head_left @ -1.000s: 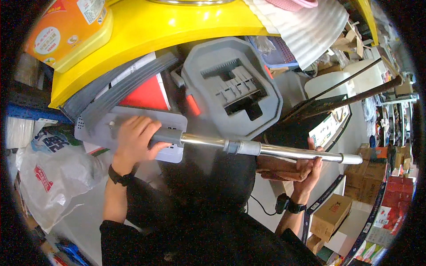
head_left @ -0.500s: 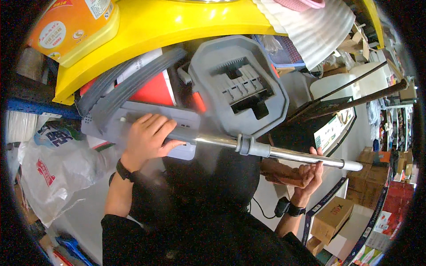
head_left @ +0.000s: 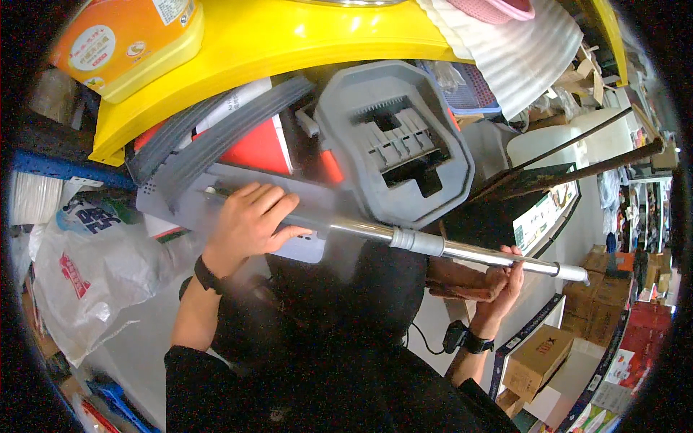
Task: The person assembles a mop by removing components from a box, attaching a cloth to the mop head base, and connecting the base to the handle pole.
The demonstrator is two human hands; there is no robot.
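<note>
A chrome telescopic mop pole point(head_left: 469, 252) slants across in front of me, lower at its right end. My left hand point(head_left: 253, 220) wraps round its grey grip section. Near the white end cap, my right hand point(head_left: 505, 278) holds the chrome tube with its fingers curled round it. Between my hands a grey locking collar point(head_left: 417, 242) sits on the pole. Behind my left hand lies a flat pale grey plate point(head_left: 307, 249) with small holes, partly hidden. Beyond the pole stands a grey mop bucket point(head_left: 346, 94) with a slotted insert and an orange-red tab.
A yellow shelf edge point(head_left: 289, 50) crosses the far side, with an orange jug point(head_left: 123, 50) on it. Dark curved strips point(head_left: 238, 130) lie beside the bucket. A white plastic bag point(head_left: 101, 267) hangs at left. Cardboard boxes point(head_left: 541, 361) fill shelving at right.
The ring and collar on the pole, apart before, now sit together as one piece. Both hands keep their hold. The view has shifted slightly.
</note>
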